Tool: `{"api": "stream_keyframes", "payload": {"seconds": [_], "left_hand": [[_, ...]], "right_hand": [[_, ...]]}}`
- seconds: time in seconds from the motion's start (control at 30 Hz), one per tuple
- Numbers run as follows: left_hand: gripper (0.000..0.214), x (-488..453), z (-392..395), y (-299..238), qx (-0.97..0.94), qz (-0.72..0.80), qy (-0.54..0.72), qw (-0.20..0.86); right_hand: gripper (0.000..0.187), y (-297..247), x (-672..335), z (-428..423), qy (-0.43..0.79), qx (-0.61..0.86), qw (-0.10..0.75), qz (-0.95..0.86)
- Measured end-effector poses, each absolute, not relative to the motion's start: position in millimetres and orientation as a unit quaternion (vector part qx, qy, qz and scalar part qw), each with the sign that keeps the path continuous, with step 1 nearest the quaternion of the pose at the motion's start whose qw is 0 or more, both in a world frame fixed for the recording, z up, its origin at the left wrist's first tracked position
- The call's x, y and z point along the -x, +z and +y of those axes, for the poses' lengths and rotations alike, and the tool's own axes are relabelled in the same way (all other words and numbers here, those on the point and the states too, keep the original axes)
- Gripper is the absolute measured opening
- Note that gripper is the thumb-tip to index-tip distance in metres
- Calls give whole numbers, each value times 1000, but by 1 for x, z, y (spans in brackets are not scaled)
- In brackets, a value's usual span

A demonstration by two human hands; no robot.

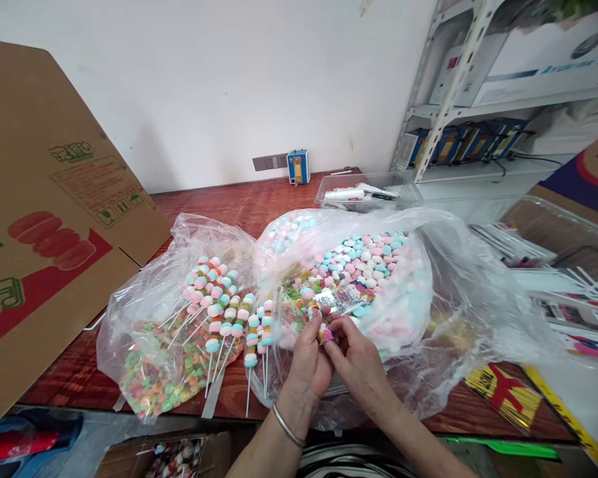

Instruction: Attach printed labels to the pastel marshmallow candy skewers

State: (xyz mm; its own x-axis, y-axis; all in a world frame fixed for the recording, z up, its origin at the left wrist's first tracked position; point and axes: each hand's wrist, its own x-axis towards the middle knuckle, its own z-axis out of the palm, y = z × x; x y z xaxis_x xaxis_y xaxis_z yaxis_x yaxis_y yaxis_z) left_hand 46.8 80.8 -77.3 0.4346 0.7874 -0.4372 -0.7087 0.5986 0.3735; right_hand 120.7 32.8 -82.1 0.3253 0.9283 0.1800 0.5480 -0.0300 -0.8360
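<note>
My left hand [306, 365], with a metal bangle on the wrist, and my right hand [356, 362] meet over the front of the open bag. Fingers of both pinch a small printed plastic wrapper [343, 300], silvery with a barcode-like patch and colourful ends. Whether anything is inside it I cannot tell. Beyond them, pink, blue and white marshmallows [373, 262] fill a large clear plastic bag [443, 265]. Marshmallow skewers [219, 299] on white sticks lie to the left, several on a bag of ring-shaped gummies [154, 372].
A tall cardboard box [44, 199] stands at the left on the wooden table [219, 206]. A clear tray [369, 192] and a small blue-white device [298, 166] are at the back. Shelving [453, 93] rises at the right; a gold packet [505, 396] lies near the front edge.
</note>
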Motion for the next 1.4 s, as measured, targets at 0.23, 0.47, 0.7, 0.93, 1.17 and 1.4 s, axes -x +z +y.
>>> {"api": "stream_keyframes", "payload": {"seconds": [0.23, 0.47, 0.7, 0.93, 1.17, 1.4], "left_hand": [[13, -54, 75, -76, -50, 263, 474, 839], [28, -38, 90, -70, -107, 263, 430, 857], [69, -14, 72, -70, -492, 477, 462, 563], [12, -1, 64, -73, -760, 430, 457, 168], [13, -2, 68, -75, -773, 393, 478, 142], [23, 0, 67, -71, -796, 325, 498, 118]], "right_hand": [[12, -83, -118, 35, 189, 710, 447, -510], [24, -76, -123, 17, 405, 628, 472, -468], [23, -79, -122, 16, 387, 634, 505, -440], [19, -66, -110, 11, 316, 632, 495, -506], [30, -71, -98, 6, 526, 530, 571, -340], [35, -85, -91, 2, 549, 492, 619, -270]]}}
